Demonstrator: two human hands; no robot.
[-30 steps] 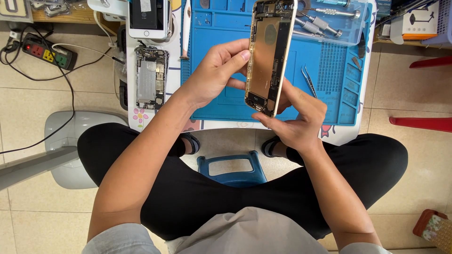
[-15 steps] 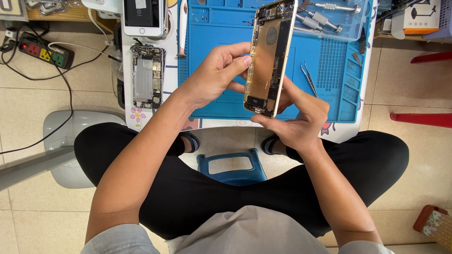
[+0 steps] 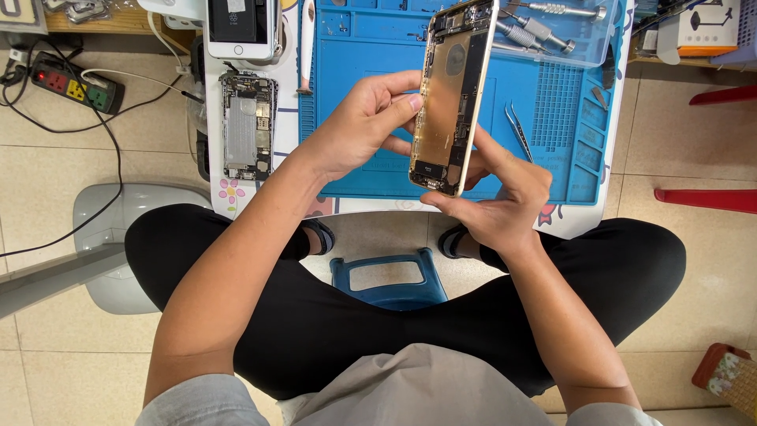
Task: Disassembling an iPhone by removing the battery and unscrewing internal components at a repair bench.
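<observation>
Phone shell (image 3: 452, 99), gold and opened with its insides bare, stands tilted on edge at upper centre of the frame, held above the blue mat (image 3: 355, 118) on the bench (image 3: 576, 225). The left hand (image 3: 359, 126) has its fingers closed on the shell's left edge; the right hand (image 3: 497, 197) pinches its lower end. A second opened phone (image 3: 247, 126) lies at upper left, tweezers (image 3: 518, 130) just right of the shell.
</observation>
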